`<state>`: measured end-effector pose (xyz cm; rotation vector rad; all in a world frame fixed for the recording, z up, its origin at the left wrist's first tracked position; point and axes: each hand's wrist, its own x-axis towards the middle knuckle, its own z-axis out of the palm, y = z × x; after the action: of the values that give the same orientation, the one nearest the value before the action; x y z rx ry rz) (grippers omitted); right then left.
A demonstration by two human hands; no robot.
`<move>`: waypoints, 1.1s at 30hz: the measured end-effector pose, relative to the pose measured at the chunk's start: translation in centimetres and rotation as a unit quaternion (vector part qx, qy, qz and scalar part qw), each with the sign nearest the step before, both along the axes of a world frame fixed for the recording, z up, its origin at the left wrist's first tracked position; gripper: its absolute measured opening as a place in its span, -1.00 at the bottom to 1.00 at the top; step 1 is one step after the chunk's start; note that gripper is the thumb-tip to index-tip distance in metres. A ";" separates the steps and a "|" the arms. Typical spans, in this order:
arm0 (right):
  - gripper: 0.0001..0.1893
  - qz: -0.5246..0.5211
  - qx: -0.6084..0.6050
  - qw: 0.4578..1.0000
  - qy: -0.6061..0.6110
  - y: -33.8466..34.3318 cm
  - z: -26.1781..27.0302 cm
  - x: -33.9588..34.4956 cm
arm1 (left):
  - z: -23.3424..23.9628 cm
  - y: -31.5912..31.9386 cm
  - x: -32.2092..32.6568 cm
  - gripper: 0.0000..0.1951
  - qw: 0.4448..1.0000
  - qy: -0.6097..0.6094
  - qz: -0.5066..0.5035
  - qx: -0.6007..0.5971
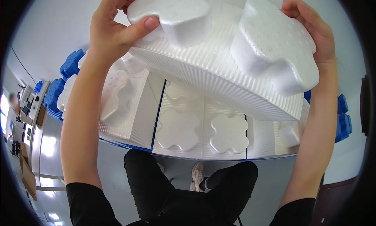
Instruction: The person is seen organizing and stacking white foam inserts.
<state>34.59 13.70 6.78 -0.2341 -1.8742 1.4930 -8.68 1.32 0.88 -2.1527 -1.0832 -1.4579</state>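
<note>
A white ribbed foam block with rounded, lobed foam bosses on its top is raised and tilted in front of me. My left hand grips the lobed boss at the upper left, its thumb pressed on the near edge and its fingers behind. My right hand holds the far side of the right lobed boss; some of its fingertips are hidden behind the foam. Below the raised block, similar foam blocks with lobed bosses stand side by side.
Another white foam block is at the left and one at the right. Blue lobed foam pieces stand beyond both forearms. A long bench with equipment is at the far left, where a blurred person is seen.
</note>
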 end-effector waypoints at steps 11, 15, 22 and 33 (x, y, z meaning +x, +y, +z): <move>-0.29 -0.045 0.093 0.990 -0.100 -3.6 0.9 -1.6 | 0.1 0.0 -0.9 -0.33 0.997 0.028 -0.011 0.071; -0.30 -0.051 0.108 0.992 -0.035 -6.8 1.3 -1.8 | 1.2 0.5 0.0 -0.41 0.982 0.014 -0.030 0.184; -0.27 -0.021 0.131 0.990 -0.038 -7.8 0.9 -1.6 | 1.8 0.2 3.7 -0.53 0.946 -0.256 -0.161 -0.115; -0.66 -0.084 0.105 0.975 -0.178 -5.2 -1.7 -7.4 | 0.8 0.5 3.8 -0.59 0.870 -0.292 -0.273 -0.288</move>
<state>27.19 8.48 5.07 -0.5757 -2.2138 1.1848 -4.89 1.78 1.68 -2.6486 -1.2843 -2.4139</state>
